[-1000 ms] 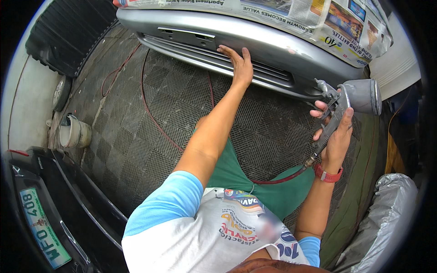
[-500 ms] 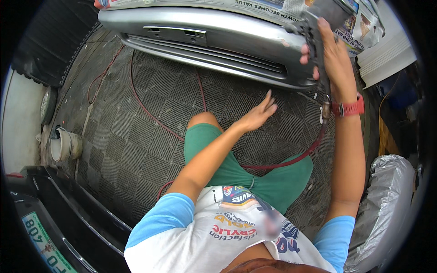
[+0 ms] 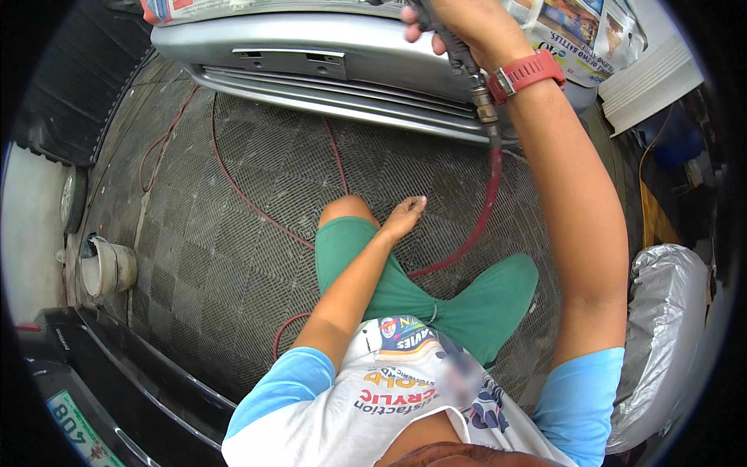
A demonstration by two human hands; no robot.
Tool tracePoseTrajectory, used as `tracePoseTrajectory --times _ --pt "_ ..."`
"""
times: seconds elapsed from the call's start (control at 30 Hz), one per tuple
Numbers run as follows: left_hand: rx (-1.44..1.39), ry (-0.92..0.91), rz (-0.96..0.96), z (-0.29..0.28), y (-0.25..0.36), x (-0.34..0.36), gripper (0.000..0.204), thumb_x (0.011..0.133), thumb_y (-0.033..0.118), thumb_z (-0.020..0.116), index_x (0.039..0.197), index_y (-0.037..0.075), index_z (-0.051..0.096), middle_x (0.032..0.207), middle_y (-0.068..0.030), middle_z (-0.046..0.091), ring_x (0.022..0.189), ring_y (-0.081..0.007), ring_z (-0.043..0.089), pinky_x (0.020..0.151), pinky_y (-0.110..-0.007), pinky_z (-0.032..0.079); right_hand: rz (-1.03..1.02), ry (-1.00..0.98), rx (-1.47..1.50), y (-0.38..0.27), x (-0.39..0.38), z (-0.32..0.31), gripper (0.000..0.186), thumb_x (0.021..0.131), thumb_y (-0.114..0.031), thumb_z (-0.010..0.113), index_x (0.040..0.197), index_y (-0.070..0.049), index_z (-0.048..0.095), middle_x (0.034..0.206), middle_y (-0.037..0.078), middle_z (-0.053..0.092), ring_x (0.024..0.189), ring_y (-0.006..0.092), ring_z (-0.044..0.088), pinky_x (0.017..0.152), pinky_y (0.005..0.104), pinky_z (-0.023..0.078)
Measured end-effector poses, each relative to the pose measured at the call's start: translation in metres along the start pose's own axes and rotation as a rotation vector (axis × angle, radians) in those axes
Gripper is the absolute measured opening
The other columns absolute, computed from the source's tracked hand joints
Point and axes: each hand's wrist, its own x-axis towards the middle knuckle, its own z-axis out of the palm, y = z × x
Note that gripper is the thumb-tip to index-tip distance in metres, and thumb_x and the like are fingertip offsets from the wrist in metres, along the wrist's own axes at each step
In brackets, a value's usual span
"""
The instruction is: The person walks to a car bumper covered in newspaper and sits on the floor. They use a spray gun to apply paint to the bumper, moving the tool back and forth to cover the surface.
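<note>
High at the top, my right hand (image 3: 475,27) grips a dark spray gun (image 3: 451,47), partly cut off by the picture's edge. A metal coupling (image 3: 484,105) joins it to a red hose (image 3: 486,194) hanging past my legs. The gun is over a silver bumper (image 3: 296,39), which has newspaper sheets (image 3: 583,35) masking the area above it and a slotted lower grille. My left hand (image 3: 403,216) is low beside my knee, below the bumper, with its fingers curled together and nothing visible in them.
Patterned matting (image 3: 194,265) covers the floor, crossed by hoses. A bucket (image 3: 109,272) and wheel (image 3: 74,198) stand left, below a black ribbed panel (image 3: 78,101). A dark car rear (image 3: 132,373) is lower left. A silver-covered bulky object (image 3: 654,327) and white panel (image 3: 646,86) are right.
My right hand has carried the spray gun up and leftward across the bumper. My left hand has left the bumper, dropped toward my knee and curled its fingers.
</note>
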Motion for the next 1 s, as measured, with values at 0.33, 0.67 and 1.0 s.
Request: tracePoseTrajectory --times 0.33,0.67,1.0 --pt "-0.034 -0.022 -0.005 -0.007 0.011 -0.001 0.077 0.11 0.059 0.045 0.157 -0.001 0.042 0.155 -0.019 0.053 0.14 -0.0311 0.055 0.118 -0.044 0.042 0.34 0.253 -0.133 0.021 -0.034 -0.082 0.053 0.11 -0.058 0.046 0.105 -0.007 0.061 0.067 0.004 0.062 0.05 0.0132 0.063 0.037 0.0247 0.047" --pt "-0.048 -0.038 -0.03 -0.005 0.0 0.018 0.072 0.108 0.06 0.048 0.152 0.004 0.05 0.149 -0.0138 0.058 0.131 -0.0256 0.06 0.115 -0.043 0.043 0.347 0.485 -0.179 0.05 -0.124 -0.171 0.064 0.105 -0.064 0.051 0.107 -0.001 0.067 0.074 0.004 0.066 0.058 0.0106 0.066 0.039 0.023 0.045" --pt "0.025 -0.078 -0.052 0.003 0.009 0.019 0.081 0.107 0.066 0.045 0.158 0.002 0.043 0.153 -0.0161 0.056 0.139 -0.0288 0.056 0.118 -0.043 0.042 0.346 0.551 -0.065 0.063 -0.166 -0.144 0.076 0.108 -0.069 0.037 0.122 -0.002 0.069 0.073 0.004 0.066 0.056 0.0101 0.066 0.037 0.0208 0.046"
